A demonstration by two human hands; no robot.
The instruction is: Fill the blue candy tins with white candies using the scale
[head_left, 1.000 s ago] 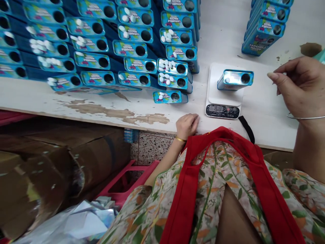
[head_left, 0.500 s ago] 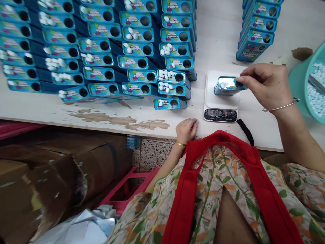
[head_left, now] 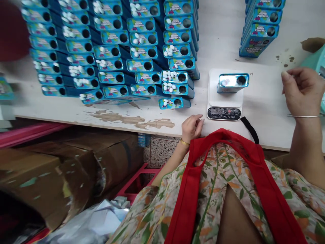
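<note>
A blue tin (head_left: 232,84) with a round hole in its top stands on a white digital scale (head_left: 213,101), and neither hand touches it. My right hand (head_left: 303,89) is over the table to the right of the scale, near the turquoise bucket (head_left: 313,62). Its fingers are curled in with the thumb against them, and whatever may be between them is hidden. Resting at the table's front edge, left of the scale, my left hand (head_left: 191,128) is loosely bent with its fingers a little apart and holds nothing.
Rows of blue tins (head_left: 146,65), several with white candies (head_left: 172,74) on top, fill the left of the table. Another row of tins (head_left: 260,40) stands behind the scale. A black strap (head_left: 250,128) lies at the front edge; cardboard boxes (head_left: 76,162) are below.
My right hand has let go of the tin on the scale and moved right, toward the bucket. My left hand's fingers have loosened slightly. The view has shifted left.
</note>
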